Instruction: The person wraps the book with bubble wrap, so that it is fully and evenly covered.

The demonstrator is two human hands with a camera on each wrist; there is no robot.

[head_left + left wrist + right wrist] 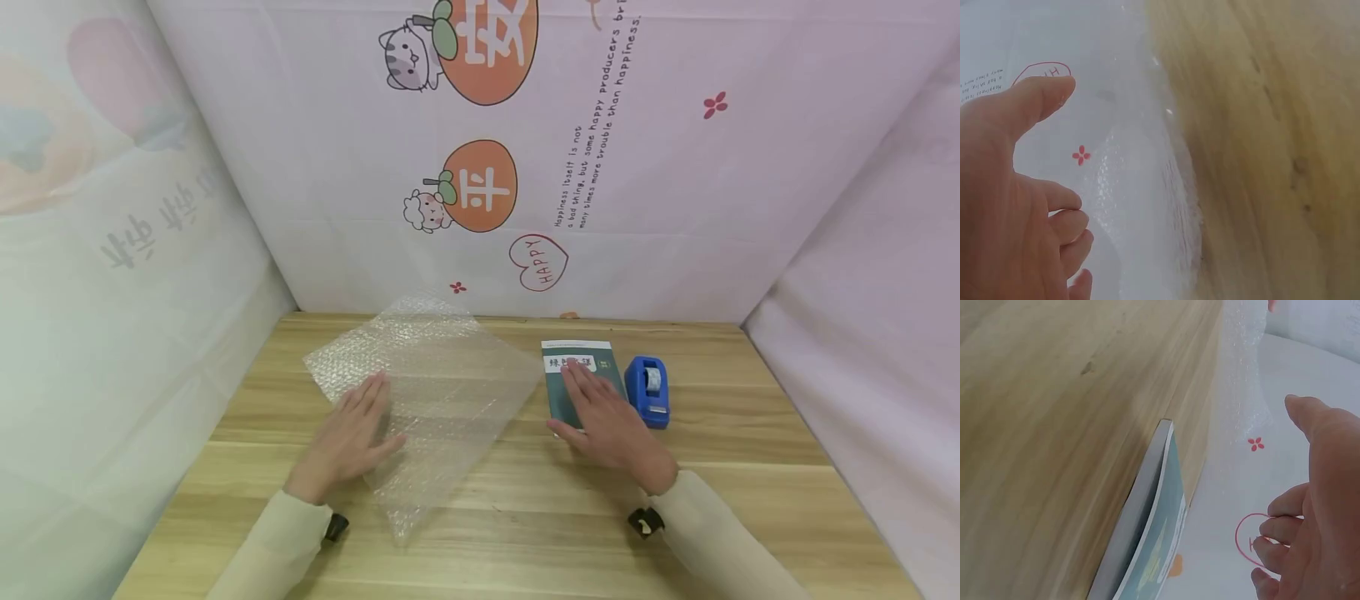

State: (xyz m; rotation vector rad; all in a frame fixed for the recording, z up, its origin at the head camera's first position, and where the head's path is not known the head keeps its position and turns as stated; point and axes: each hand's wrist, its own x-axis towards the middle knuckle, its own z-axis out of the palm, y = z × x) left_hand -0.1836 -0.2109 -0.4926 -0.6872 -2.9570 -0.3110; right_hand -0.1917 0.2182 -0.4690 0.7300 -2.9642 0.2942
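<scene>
A clear sheet of bubble wrap [450,383] lies turned like a diamond on the wooden table, one corner pointing at the near edge. Over its left side is my left hand [348,437], fingers extended and thumb spread to the right. A green book [562,400] with a white title label lies to the right of the wrap. My right hand [607,421] is over the book, fingers straight and covering part of the cover. In the right wrist view the book's cover [1157,531] lifts slightly from its pages, with the right thumb [1313,415] apart from it.
A blue tape dispenser [647,392] with a roll of tape stands right beside the book. Behind the wooden table [517,533] rises a white printed cloth [637,267]. More white cloth hangs at the left [150,333] and right sides.
</scene>
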